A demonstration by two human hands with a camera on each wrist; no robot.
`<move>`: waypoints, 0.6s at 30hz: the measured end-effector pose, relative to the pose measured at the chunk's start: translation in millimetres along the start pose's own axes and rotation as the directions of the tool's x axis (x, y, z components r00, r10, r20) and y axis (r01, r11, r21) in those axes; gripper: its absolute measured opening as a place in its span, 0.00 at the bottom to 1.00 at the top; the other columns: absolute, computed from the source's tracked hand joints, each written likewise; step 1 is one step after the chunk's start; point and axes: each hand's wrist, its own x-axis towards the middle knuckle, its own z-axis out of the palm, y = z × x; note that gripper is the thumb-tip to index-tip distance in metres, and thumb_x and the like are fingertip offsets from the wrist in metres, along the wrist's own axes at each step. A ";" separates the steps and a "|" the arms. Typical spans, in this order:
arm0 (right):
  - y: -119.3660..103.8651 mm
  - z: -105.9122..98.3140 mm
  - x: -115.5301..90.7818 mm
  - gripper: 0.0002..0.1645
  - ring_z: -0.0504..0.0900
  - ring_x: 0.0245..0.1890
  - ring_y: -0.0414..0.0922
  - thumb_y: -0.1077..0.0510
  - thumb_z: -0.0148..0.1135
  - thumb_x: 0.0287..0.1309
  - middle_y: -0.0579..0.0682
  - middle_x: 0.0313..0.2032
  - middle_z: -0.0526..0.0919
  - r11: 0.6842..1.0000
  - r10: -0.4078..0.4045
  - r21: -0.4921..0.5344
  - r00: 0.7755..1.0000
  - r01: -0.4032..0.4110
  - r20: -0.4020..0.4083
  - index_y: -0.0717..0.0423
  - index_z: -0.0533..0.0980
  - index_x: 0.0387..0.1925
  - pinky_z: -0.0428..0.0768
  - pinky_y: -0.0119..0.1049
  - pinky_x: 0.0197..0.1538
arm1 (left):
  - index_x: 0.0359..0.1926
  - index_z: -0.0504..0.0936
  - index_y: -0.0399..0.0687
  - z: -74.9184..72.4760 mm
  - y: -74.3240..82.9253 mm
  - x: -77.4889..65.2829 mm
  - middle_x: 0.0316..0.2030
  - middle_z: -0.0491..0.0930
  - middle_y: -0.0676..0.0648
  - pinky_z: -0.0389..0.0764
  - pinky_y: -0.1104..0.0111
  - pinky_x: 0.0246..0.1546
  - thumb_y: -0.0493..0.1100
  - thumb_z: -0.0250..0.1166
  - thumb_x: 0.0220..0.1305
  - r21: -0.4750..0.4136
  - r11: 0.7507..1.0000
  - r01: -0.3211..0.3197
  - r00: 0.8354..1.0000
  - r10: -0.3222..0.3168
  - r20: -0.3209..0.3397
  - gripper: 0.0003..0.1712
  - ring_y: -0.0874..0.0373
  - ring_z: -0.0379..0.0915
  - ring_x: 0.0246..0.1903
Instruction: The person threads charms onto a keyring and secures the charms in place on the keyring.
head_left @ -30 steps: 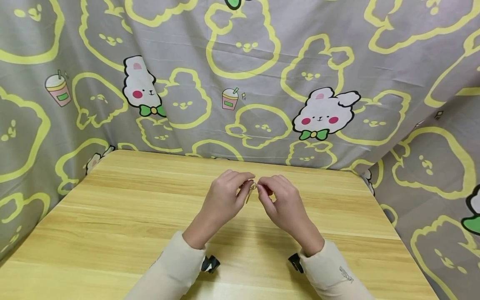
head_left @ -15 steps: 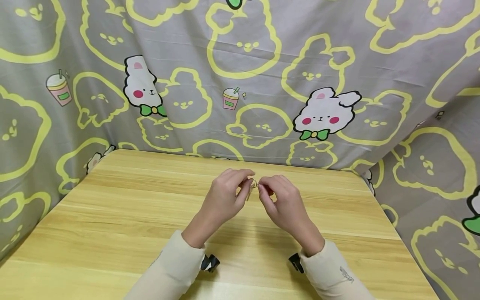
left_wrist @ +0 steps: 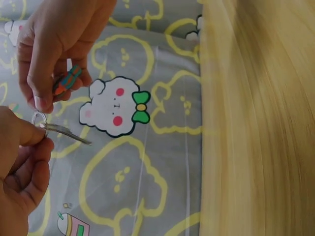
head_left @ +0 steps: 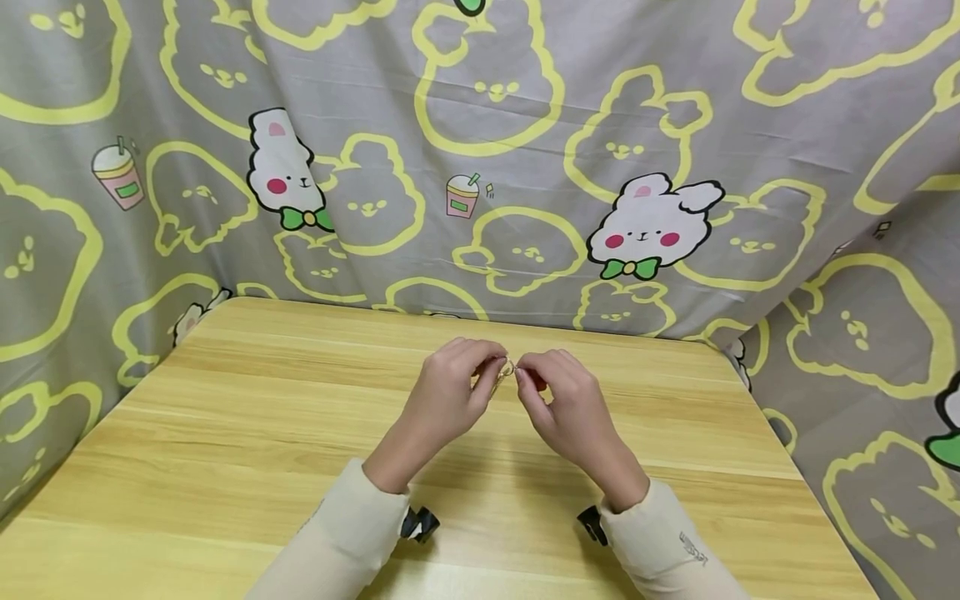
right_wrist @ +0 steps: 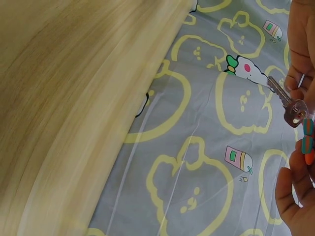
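Over the table, my left hand and right hand meet at a small metal key ring. In the left wrist view, thumb and finger of the left hand pinch the ring, and a key sticks out from it. The right thumb tip is right at the ring's opposite side. A teal and orange charm shows within the right hand's curled fingers. The right wrist view shows the key by its flat side, its toothed blade pointing away, with the charm below it.
A wood-grain table spreads beneath both hands. Grey curtains with yellow cartoon outlines hang behind it and on both sides. Black wrist mounts sit under the cream sleeves.
The key beside the left thumb has swung up slightly and lies closer along the thumb. Both hands stay in nearly the same place, still at the ring.
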 end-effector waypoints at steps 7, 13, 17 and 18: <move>-0.6 0.1 0.0 0.04 0.76 0.29 0.39 0.69 0.65 0.62 0.46 0.29 0.81 1.000 0.001 0.004 1.000 -0.001 -0.012 0.59 0.81 0.35 0.77 0.34 0.32 | 0.41 0.88 0.41 -0.1 -1.8 -0.4 0.34 0.88 0.49 0.81 0.71 0.32 0.32 0.69 0.66 0.005 1.000 -0.029 1.000 0.029 0.009 0.04 0.58 0.80 0.31; -0.5 1.0 0.1 0.04 0.77 0.29 0.41 0.68 0.65 0.62 0.46 0.29 0.81 1.000 -0.003 0.005 1.000 0.003 -0.002 0.58 0.81 0.36 0.78 0.34 0.32 | 0.38 0.87 0.40 -0.8 -0.5 -0.2 0.32 0.86 0.49 0.79 0.72 0.29 0.31 0.69 0.66 0.015 1.000 -0.002 1.000 0.002 -0.015 0.02 0.59 0.78 0.29; -0.2 1.5 -0.3 0.03 0.77 0.28 0.40 0.68 0.65 0.62 0.46 0.29 0.81 1.000 0.000 0.006 1.000 0.000 0.001 0.59 0.81 0.35 0.77 0.34 0.32 | 0.39 0.87 0.41 -0.8 -0.6 0.3 0.33 0.85 0.48 0.82 0.71 0.33 0.29 0.69 0.64 0.015 1.000 -0.015 1.000 0.015 0.002 0.05 0.57 0.80 0.32; -0.4 1.6 -0.4 0.04 0.77 0.29 0.40 0.68 0.65 0.62 0.46 0.29 0.81 1.000 0.000 0.006 1.000 0.000 0.000 0.58 0.81 0.35 0.77 0.34 0.32 | 0.39 0.87 0.41 -0.9 -0.8 0.3 0.34 0.85 0.49 0.82 0.70 0.35 0.30 0.70 0.64 0.015 1.000 -0.020 1.000 0.020 0.011 0.06 0.57 0.81 0.34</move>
